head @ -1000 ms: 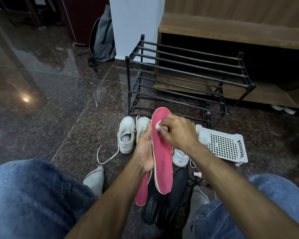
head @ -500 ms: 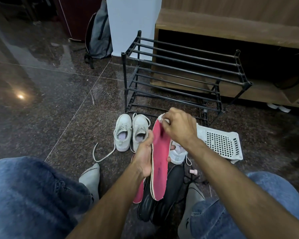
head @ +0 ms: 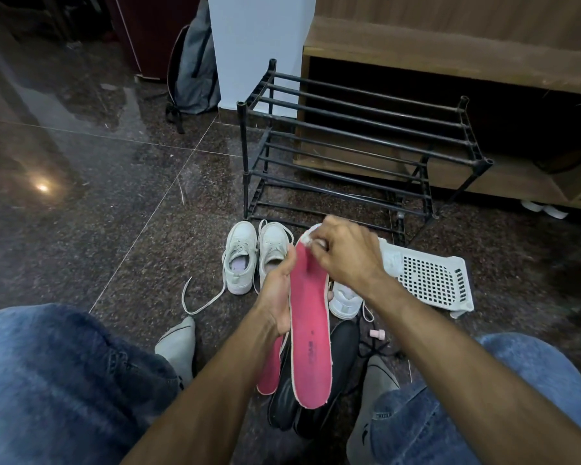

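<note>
A long pink insole (head: 311, 333) stands lengthwise in front of me, toe end away from me. My left hand (head: 277, 297) grips its left edge about midway. My right hand (head: 344, 255) pinches a small white wad (head: 307, 239) and presses it on the insole's toe end. A second pink insole (head: 271, 367) lies lower down, partly hidden behind the first and my left wrist. Two black insoles (head: 341, 350) lie on the floor under them.
A pair of white sneakers (head: 254, 255) with a loose lace stands on the dark granite floor. Another white shoe (head: 344, 300), a white perforated basket (head: 433, 280), a small pink cap (head: 378, 333), a black metal shoe rack (head: 359, 142), a grey backpack (head: 195, 72) and my jeans-clad knees surround the spot.
My right hand has slid the white wad from the upper part of the insole up to its toe tip. The left hand keeps its hold on the insole.
</note>
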